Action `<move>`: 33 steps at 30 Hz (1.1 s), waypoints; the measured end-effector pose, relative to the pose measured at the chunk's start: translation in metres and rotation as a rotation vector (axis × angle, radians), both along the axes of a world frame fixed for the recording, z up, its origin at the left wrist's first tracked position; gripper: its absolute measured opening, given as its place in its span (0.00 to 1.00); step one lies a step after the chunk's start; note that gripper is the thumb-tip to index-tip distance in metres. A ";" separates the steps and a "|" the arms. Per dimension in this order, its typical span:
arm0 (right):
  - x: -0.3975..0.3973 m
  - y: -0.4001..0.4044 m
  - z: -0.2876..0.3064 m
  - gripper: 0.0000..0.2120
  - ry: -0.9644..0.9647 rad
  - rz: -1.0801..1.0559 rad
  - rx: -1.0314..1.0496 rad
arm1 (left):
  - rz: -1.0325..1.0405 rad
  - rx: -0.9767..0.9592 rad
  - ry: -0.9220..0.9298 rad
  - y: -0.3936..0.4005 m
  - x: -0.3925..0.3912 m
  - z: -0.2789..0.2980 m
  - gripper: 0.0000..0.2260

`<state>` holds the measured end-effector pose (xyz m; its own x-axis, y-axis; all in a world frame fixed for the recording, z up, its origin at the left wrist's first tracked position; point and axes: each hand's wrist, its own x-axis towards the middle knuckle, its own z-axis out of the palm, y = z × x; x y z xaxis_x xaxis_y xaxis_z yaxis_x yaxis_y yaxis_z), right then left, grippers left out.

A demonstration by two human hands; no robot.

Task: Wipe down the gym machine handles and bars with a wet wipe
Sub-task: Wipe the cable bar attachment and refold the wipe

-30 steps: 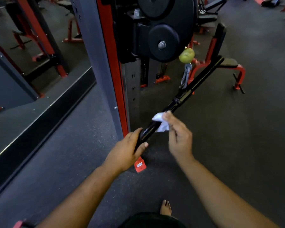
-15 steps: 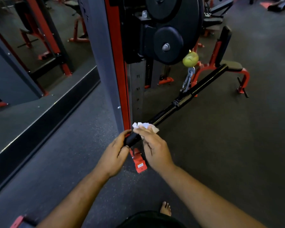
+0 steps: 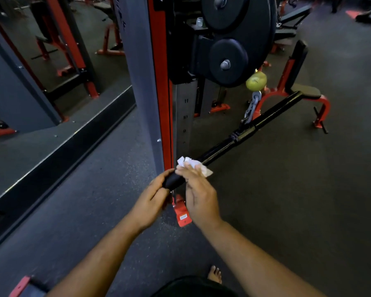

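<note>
1. The left hand (image 3: 153,195) curls round the near end of the black cable bar (image 3: 227,144) and steadies it.
2. The right hand (image 3: 198,192) presses the white wet wipe (image 3: 191,165) on the bar just past the left hand; the fingers lie over it, so whether this grip closes round the bar I cannot tell.
3. The bar hangs by a chain (image 3: 252,109) from the machine, beside the red upright (image 3: 160,82).
4. Judgement: wiping is at the near end; the bar's far length and other handles look outstanding.
</note>
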<state>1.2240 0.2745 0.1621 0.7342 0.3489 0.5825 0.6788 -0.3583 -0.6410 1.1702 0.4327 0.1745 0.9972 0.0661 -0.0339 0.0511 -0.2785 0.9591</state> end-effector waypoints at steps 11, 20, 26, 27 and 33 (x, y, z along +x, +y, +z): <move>0.039 -0.061 0.025 0.18 0.074 -0.310 0.271 | 0.025 0.397 0.008 0.000 0.004 -0.001 0.25; -0.001 -0.013 0.004 0.17 0.083 -0.017 -0.011 | 0.016 0.532 -0.011 -0.003 0.014 0.001 0.21; 0.029 -0.048 0.035 0.20 0.094 -0.229 0.176 | 0.030 0.667 0.009 -0.008 0.008 0.003 0.23; 0.047 -0.056 0.044 0.20 0.072 -0.335 0.159 | 0.033 0.695 0.009 -0.010 0.008 0.004 0.23; 0.090 -0.055 0.053 0.16 -0.012 -0.360 -0.409 | 0.019 0.793 0.025 -0.017 0.009 0.009 0.24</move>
